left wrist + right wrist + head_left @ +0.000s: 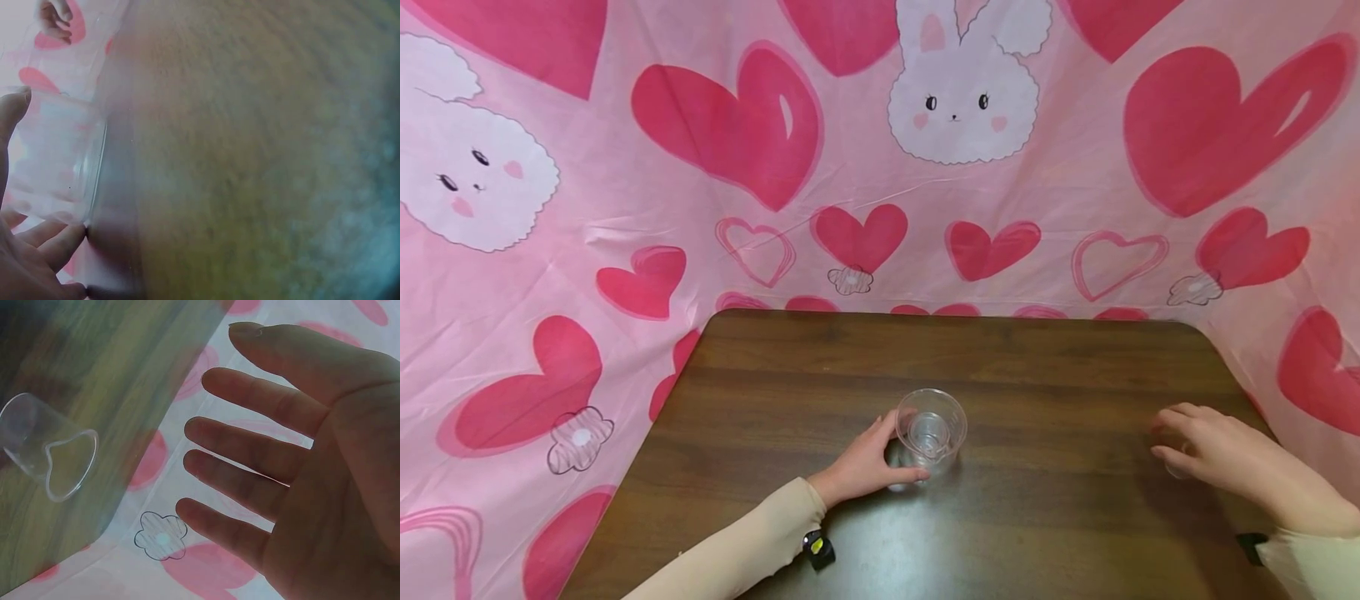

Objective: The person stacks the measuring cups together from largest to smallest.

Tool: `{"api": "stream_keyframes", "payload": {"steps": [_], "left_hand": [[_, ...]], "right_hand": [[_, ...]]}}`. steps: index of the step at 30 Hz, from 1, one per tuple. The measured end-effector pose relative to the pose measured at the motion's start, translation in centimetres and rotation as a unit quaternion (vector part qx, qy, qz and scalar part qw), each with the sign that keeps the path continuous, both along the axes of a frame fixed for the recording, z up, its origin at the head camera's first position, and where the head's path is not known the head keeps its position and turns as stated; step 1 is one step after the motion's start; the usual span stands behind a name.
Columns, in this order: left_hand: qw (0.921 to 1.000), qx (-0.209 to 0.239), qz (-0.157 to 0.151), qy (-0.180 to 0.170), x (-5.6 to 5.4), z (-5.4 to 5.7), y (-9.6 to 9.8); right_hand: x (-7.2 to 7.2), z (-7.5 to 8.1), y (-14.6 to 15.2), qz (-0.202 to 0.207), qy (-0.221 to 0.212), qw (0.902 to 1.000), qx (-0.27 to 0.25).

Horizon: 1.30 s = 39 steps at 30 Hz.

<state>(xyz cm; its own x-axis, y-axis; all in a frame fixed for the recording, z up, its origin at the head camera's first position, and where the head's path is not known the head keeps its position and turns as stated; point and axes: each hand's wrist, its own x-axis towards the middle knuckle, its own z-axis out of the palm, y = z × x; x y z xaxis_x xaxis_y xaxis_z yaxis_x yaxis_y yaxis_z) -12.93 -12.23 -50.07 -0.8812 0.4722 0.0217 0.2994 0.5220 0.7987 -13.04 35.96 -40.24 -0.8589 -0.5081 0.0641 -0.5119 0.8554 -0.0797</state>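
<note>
A clear plastic cup (946, 454) stands upright near the middle of the brown table. My left hand (863, 458) grips its left side, thumb at the front and fingers round behind; the left wrist view shows the cup (59, 156) between thumb and fingertips. At the right of the table, my right hand (1206, 450) hovers with nothing in its grasp. Its fingers (244, 444) are spread and nearly straight in the right wrist view. Another clear cup (37, 440) with a bent-looking rim is on the table close by, mostly hidden under that hand in the head view.
The wooden table (820, 358) has rounded far corners. A pink curtain (1067, 175) with hearts and rabbit faces hangs behind it and along both sides. A dark band with a small device (818, 550) is on my left wrist.
</note>
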Motion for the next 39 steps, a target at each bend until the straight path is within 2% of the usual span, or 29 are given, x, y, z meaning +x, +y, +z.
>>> {"api": "stream_keyframes", "payload": {"steps": [7, 15, 20, 25, 32, 39], "left_hand": [[0.9998, -0.001, 0.008, -0.02, -0.2, 0.0, 0.0], [0.9998, 0.002, 0.008, -0.017, -0.3, -0.2, -0.4], [0.9996, -0.001, 0.008, -0.026, -0.4, -0.2, -0.5], [0.9998, -0.003, 0.007, -0.019, -0.4, -0.3, -0.6], [0.9997, -0.001, 0.006, -0.025, -0.4, -0.3, -0.4], [0.9999, -0.003, 0.006, -0.016, -0.4, -0.5, -0.3]], "right_hand": [[0.0, 0.0, 0.9, -0.001, 0.008, 1.0, -0.001], [-0.3, -0.7, 2.2, 0.024, 0.025, 0.9994, 0.004], [-0.1, -1.2, 2.8, 0.007, 0.021, 0.9997, 0.008], [0.2, -1.6, 3.1, 0.007, 0.036, 0.9993, 0.008], [0.4, -1.9, 3.6, 0.001, 0.031, 0.9995, 0.007], [0.2, -2.9, 4.6, 0.011, 0.036, 0.9993, 0.004]]}}
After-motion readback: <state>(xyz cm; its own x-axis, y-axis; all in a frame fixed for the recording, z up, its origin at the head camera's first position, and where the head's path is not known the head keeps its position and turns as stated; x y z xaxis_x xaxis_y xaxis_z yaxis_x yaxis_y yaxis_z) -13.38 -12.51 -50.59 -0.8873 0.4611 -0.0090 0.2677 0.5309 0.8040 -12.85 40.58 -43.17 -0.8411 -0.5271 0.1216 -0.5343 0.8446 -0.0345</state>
